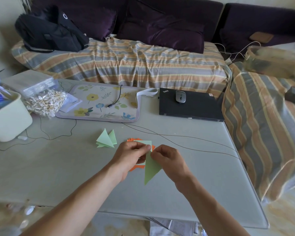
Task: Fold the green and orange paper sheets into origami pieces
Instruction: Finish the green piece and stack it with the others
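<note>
Near the bench's (186, 167) front centre, a green sheet (152, 169), folded to a long triangle with its tip pointing toward the viewer, is held just above a small stack of orange sheets (136, 167) topped by a paler green sheet (144, 143). The triangle's upper edge is pinched by the left hand (132, 155), thumb and forefinger closed on it, and by the right hand (169, 159), fingers curled around the same edge. Just left of the stack, a folded green piece (106, 139) of overlapping triangles is seen on the bench. Farther back are shown a floral mat (99, 106) with a cable (117, 97), a closed laptop (194, 108) carrying a mouse (180, 96), and, at far left, a pale tub (8, 121) beside a bag of cotton swabs (45, 102).
</note>
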A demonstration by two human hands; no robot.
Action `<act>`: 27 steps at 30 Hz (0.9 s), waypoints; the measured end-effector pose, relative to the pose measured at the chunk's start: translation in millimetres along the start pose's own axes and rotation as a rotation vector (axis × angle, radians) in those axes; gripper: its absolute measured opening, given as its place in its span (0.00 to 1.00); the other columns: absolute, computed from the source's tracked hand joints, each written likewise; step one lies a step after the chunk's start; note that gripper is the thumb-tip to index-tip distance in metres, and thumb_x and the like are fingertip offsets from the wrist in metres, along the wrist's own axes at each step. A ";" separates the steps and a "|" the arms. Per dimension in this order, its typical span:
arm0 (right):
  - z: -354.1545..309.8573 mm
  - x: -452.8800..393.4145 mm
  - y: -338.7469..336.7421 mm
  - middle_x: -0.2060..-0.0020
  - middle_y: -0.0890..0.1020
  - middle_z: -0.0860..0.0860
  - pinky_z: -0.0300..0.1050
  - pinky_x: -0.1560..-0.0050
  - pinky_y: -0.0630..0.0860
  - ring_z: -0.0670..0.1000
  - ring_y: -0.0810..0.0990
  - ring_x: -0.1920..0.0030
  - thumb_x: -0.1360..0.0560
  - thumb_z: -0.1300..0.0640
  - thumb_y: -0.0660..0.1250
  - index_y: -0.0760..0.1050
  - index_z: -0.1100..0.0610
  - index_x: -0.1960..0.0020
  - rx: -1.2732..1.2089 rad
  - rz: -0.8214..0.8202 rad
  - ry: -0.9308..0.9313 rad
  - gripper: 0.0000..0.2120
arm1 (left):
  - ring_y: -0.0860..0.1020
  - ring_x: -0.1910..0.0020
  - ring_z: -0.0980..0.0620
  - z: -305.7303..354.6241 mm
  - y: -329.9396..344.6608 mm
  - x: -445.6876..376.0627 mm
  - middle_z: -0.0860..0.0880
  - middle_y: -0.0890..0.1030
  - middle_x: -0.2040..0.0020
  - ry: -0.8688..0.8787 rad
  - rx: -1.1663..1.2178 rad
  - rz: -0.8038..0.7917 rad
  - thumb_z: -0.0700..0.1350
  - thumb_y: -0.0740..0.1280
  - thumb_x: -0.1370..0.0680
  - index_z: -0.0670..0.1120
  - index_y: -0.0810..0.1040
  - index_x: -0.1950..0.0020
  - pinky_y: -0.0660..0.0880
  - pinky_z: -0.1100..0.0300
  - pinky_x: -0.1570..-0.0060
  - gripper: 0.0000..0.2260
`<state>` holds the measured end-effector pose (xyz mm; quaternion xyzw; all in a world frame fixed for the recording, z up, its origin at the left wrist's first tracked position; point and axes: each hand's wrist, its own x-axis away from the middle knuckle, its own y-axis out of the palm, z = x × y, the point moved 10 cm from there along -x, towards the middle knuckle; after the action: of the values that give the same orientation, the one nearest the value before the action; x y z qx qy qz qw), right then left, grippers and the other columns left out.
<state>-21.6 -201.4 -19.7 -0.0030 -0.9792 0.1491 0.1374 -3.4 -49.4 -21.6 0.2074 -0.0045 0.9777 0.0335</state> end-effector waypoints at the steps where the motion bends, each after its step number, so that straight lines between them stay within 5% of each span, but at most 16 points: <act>1: -0.6 0.5 0.5 0.67 0.80 0.43 0.37 0.62 0.69 0.43 0.75 0.65 0.22 0.54 0.68 0.80 0.55 0.58 -0.007 0.002 -0.006 0.08 | 0.83 0.64 0.52 -0.1 1.4 0.4 0.47 0.86 0.61 0.005 -0.008 -0.006 0.41 0.73 0.22 0.40 0.85 0.54 0.83 0.62 0.60 0.05; 8: -9.3 1.3 -1.9 0.62 0.84 0.52 0.40 0.64 0.69 0.46 0.75 0.65 0.22 0.54 0.68 0.79 0.53 0.59 0.066 0.044 -0.079 0.08 | 0.83 0.61 0.49 -3.3 2.1 -1.0 0.44 0.86 0.58 0.007 -0.094 0.007 0.43 0.71 0.20 0.39 0.85 0.52 0.81 0.61 0.63 0.08; 13: -8.5 2.2 1.3 0.67 0.82 0.45 0.31 0.70 0.66 0.41 0.73 0.69 0.23 0.54 0.68 0.80 0.52 0.60 0.105 0.060 -0.065 0.08 | 0.85 0.57 0.46 -12.1 -0.2 -0.9 0.44 0.86 0.56 -0.041 -0.170 0.060 0.45 0.67 0.18 0.43 0.82 0.54 0.72 0.68 0.71 0.09; 20: -8.6 0.0 0.3 0.70 0.76 0.43 0.31 0.72 0.64 0.42 0.68 0.71 0.23 0.55 0.68 0.78 0.55 0.61 0.134 0.082 -0.055 0.08 | 0.86 0.50 0.43 -9.5 -7.2 -5.7 0.42 0.87 0.52 -0.042 -0.172 0.115 0.45 0.66 0.18 0.40 0.82 0.52 0.79 0.57 0.51 0.10; 27: -11.9 -0.8 -0.4 0.69 0.79 0.44 0.31 0.72 0.65 0.43 0.70 0.69 0.24 0.54 0.68 0.80 0.56 0.60 0.161 0.091 -0.058 0.08 | 0.83 0.58 0.47 -4.4 -7.8 0.4 0.43 0.86 0.53 -0.064 -0.162 0.137 0.43 0.65 0.17 0.39 0.82 0.50 0.73 0.70 0.74 0.10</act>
<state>-17.6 -198.3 -8.9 -0.0323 -0.9665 0.2333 0.1020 -5.0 -41.5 -25.5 0.2343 -0.0988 0.9670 -0.0168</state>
